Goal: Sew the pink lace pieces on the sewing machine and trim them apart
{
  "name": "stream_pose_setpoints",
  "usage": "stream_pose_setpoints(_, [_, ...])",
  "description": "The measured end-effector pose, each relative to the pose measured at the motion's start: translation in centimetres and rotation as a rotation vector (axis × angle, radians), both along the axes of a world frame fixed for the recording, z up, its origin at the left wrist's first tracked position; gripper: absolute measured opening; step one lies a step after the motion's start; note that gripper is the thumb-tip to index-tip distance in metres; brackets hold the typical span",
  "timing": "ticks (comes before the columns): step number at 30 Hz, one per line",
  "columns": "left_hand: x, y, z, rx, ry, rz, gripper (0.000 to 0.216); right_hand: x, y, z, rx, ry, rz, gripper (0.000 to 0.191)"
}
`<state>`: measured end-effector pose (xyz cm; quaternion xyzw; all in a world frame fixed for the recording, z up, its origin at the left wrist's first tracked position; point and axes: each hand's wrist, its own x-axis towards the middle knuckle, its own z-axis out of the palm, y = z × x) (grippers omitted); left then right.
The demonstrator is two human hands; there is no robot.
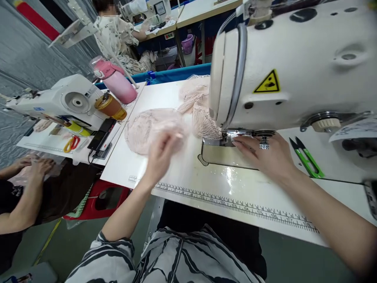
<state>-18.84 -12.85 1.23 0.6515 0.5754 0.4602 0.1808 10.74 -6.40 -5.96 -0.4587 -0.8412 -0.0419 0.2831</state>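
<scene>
My left hand (163, 151) is closed above the table, left of the sewing machine (282, 67). Motion blurs its fingers, and thin pale pink fabric (141, 131) lies beside and behind them. Whether a piece of that fabric is pinched in the fingers is hard to make out. More gathered pink lace (203, 114) runs from the back of the table to the presser foot (228, 137). My right hand (265, 155) rests at the machine bed, fingertips reaching close to the foot. The machine head and its knob partly cover those fingers.
Green thread snips (308, 159) lie right of my right hand. A printed ruler (224, 202) runs along the table's front edge. To the left stand a pink bottle (118, 82), an amber cup (110, 106) and another sewing machine (67, 100). A co-worker's hands (41, 167) hold pale material at far left.
</scene>
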Motion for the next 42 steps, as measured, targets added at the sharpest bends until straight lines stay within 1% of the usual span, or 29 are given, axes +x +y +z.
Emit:
stream_pose_setpoints(2, [2.7, -0.7, -0.5, -0.211, 0.080, -0.446, 0.024, 0.0, 0.1, 0.0, -0.020, -0.020, -0.010, 0.042])
stream_pose_setpoints(3, [3.9, -1.1, -0.8, -0.280, 0.139, -0.638, 0.026, 0.1, 0.1, 0.0, -0.020, -0.024, -0.008, 0.040])
stream_pose_setpoints(4, [5.0, -1.4, -1.0, -0.310, 0.205, -0.770, 0.029, 0.1, 0.1, 0.1, -0.015, -0.022, -0.005, 0.038])
stream_pose_setpoints(5, [5.8, -1.6, -1.2, -0.284, 0.270, -0.820, 0.030, 0.1, 0.1, 0.1, -0.008, -0.016, 0.002, 0.035])
stream_pose_setpoints(6, [6.5, -1.7, -1.4, -0.214, 0.336, -0.792, 0.029, 0.1, 0.1, 0.2, -0.001, -0.004, 0.011, 0.032])
stream_pose_setpoints(8, [7.1, -1.8, -1.8, -0.061, 0.500, -0.646, 0.026, 0.0, 0.0, 0.3, 0.017, 0.020, 0.054, 0.027])
stream_pose_setpoints(10, [7.2, -1.7, -2.3, 0.039, 0.680, -0.536, 0.034, -0.1, -0.1, 0.5, 0.045, 0.022, 0.165, 0.032])
stream_pose_setpoints(11, [7.1, -1.5, -2.6, 0.063, 0.758, -0.510, 0.036, -0.2, -0.2, 0.6, 0.067, 0.017, 0.241, 0.034])
stream_pose_setpoints(13, [6.8, -1.1, -3.0, 0.085, 0.857, -0.487, 0.032, -0.4, -0.4, 0.8, 0.114, 0.001, 0.375, 0.036])
stream_pose_setpoints(15, [6.6, -0.6, -3.3, 0.102, 0.902, -0.456, 0.027, -0.5, -0.6, 0.9, 0.137, -0.016, 0.430, 0.035])
stream_pose_setpoints(17, [6.5, -0.2, -3.4, 0.116, 0.932, -0.406, 0.028, -0.5, -0.7, 0.9, 0.131, -0.032, 0.419, 0.035])
stream_pose_setpoints(19, [6.5, 0.2, -3.6, 0.119, 0.956, -0.400, 0.034, -0.5, -0.8, 0.9, 0.131, -0.047, 0.396, 0.036])
stream_pose_setpoints(22, [6.5, 0.9, -3.9, 0.117, 0.981, -0.447, 0.042, -0.5, -0.9, 0.9, 0.123, -0.068, 0.371, 0.036])
stream_pose_setpoints(27, [6.2, 2.5, -4.1, 0.083, 0.986, -0.491, 0.047, -0.7, -0.9, 0.9, 0.033, -0.073, 0.314, 0.035])
stream_pose_setpoints(33, [6.1, 4.1, -4.4, 0.093, 0.966, -0.489, 0.046, -0.8, -0.3, 0.4, 0.095, -0.029, 0.308, 0.032])
stream_pose_setpoints(39, [6.0, 4.4, -4.8, 0.133, 0.944, -0.486, 0.046, -0.7, 0.0, 0.2, 0.120, -0.069, 0.276, 0.031])
stream_pose_setpoints(42, [6.0, 4.5, -4.9, 0.119, 0.940, -0.483, 0.045, -0.7, -0.2, 0.5, 0.104, -0.119, 0.245, 0.035])
